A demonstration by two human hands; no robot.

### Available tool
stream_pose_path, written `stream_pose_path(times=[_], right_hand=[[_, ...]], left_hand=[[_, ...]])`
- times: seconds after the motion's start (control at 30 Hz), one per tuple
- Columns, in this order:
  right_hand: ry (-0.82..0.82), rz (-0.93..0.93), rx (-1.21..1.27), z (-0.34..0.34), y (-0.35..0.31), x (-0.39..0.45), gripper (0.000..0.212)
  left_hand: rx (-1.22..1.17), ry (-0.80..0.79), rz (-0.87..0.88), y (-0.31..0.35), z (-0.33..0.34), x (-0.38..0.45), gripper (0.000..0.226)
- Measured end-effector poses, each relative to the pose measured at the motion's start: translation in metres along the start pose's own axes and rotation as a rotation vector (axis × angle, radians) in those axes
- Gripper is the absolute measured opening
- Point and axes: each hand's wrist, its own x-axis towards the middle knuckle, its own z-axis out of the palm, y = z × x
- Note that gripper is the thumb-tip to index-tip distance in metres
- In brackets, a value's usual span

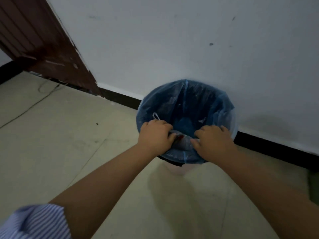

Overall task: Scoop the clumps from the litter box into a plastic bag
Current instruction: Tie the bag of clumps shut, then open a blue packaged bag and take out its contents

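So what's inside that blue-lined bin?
The blue bag lines the bin. Both hands, left and right, grip a crumpled bundle at its rim. The dark bottom and the bundle's contents stay hidden.

Bin liner [212, 100]: thin blue plastic, crinkly, semi-sheer. Floor [60, 135]: matt beige tile, scuffed. Wall [172, 40]: matt paint. Door [34, 31]: dark wood.

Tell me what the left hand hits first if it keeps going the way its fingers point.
The left hand grips the near edge of the blue bag lining the bin, fingers pointing inward and right. Going on, it would probably meet the bunched plastic, then the right hand. Depth is unclear.
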Motion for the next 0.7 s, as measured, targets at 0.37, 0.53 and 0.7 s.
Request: stream_pose_path(times=[0.37,0.53,0.7], right_hand=[[-0.267,-0.096,-0.064,-0.185,-0.13,-0.052,0.045],[-0.206,-0.334,-0.058,-0.319,-0.281,-0.075,0.05],[-0.186,-0.526,-0.092,-0.395,-0.44,-0.125,0.051]], left_hand=[[-0.028,-0.268,-0.396,-0.072,-0.191,-0.121,0.042],[-0.098,-0.157,-0.686,-0.163,-0.347,-0.22,0.046],[-0.137,-0.081,-0.933,-0.237,-0.447,-0.333,0.045]])
